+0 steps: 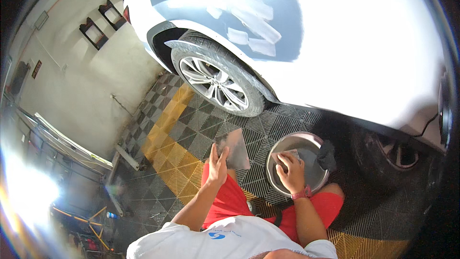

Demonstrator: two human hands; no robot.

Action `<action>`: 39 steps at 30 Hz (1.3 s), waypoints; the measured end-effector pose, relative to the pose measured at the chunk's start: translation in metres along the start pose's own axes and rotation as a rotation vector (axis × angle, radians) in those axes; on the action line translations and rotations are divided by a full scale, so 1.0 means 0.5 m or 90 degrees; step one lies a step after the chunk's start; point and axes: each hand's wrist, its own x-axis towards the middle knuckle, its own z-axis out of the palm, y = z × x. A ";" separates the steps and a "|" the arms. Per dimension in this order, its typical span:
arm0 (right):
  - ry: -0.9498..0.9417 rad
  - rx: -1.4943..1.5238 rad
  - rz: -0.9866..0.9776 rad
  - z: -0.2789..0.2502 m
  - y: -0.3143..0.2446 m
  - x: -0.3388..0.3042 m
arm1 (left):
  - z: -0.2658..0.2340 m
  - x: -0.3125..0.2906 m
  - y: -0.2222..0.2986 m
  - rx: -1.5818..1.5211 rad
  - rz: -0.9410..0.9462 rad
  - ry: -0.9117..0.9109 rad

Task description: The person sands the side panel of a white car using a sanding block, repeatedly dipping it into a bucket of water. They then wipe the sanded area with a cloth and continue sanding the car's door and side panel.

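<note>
Right hand (292,171) clasps a flat piece (293,153) over a basin (271,178) with dark cloth (327,156) overhanging; left hand (219,167) pinches a sheet (237,148).

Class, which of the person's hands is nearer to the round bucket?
Right. The right hand is over the bucket; the left hand is outside it, off to its left.

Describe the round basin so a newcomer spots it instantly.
Find the white car and its silver-spoked wheel, then look down and right to the tiled floor. There sits the basin, the person's right hand over its opening. Unlike the wheel, it is open-topped, with a black cloth-like item on its right rim.
</note>
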 end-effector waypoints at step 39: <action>-0.038 -0.188 0.032 0.055 0.010 -0.041 | -0.150 0.201 -0.244 -0.198 -0.382 -0.339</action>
